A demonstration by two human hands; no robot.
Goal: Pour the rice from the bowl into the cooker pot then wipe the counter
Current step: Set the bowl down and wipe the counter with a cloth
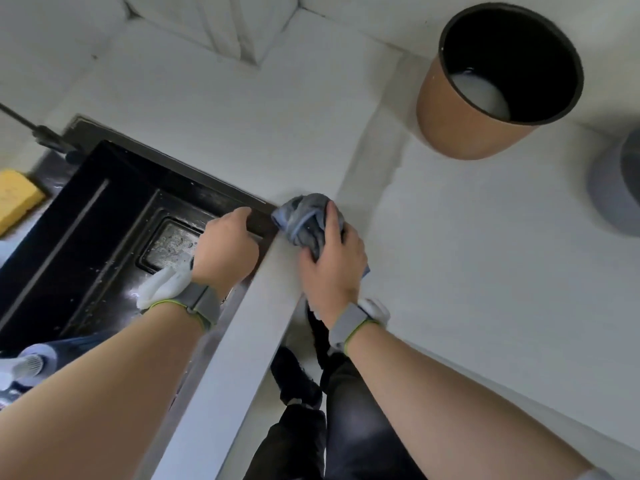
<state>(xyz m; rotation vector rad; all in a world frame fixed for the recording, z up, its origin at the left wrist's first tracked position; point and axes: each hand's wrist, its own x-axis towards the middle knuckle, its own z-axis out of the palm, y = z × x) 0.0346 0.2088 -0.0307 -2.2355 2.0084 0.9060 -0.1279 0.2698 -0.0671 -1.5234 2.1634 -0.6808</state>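
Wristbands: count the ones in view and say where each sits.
2. One wristband is on the left wrist, over the sink. The other wristband is on the right wrist, at the counter's front edge. None seems hidden.

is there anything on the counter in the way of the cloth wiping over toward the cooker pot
Nothing visible. The right hand holds the cloth at the sink corner, and the white counter between it and the cooker pot is bare.
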